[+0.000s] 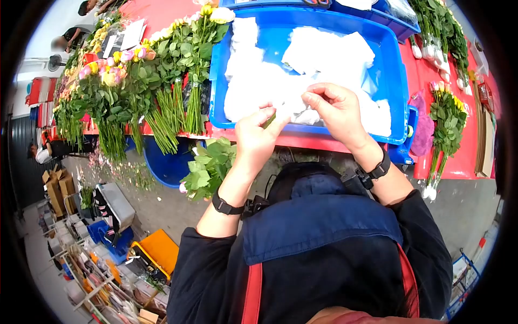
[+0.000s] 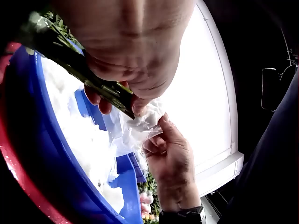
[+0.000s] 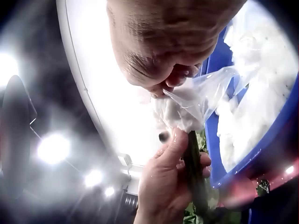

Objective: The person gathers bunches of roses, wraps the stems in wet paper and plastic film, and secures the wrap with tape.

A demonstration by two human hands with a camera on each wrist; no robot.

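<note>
In the left wrist view the left hand (image 2: 135, 51) grips a bundle of green stems (image 2: 79, 70), its cut ends toward the right hand. White wet cotton in a clear plastic bag (image 2: 140, 126) covers the stem ends. The right hand (image 2: 173, 163) pinches the edge of that plastic between thumb and fingers. From the head view, the left hand (image 1: 256, 135) and right hand (image 1: 340, 110) are over the near edge of the blue tray (image 1: 216, 81), and the bundle's leaves (image 1: 208, 170) hang beside the left forearm.
White cotton (image 1: 329, 51) lies in the tray. Rose bunches (image 1: 110, 86) line the red table (image 1: 132, 11) on the left, with another bunch (image 1: 448, 119) at right beside a pink cloth (image 1: 421, 124). A blue tub (image 1: 164, 167) stands below the table edge.
</note>
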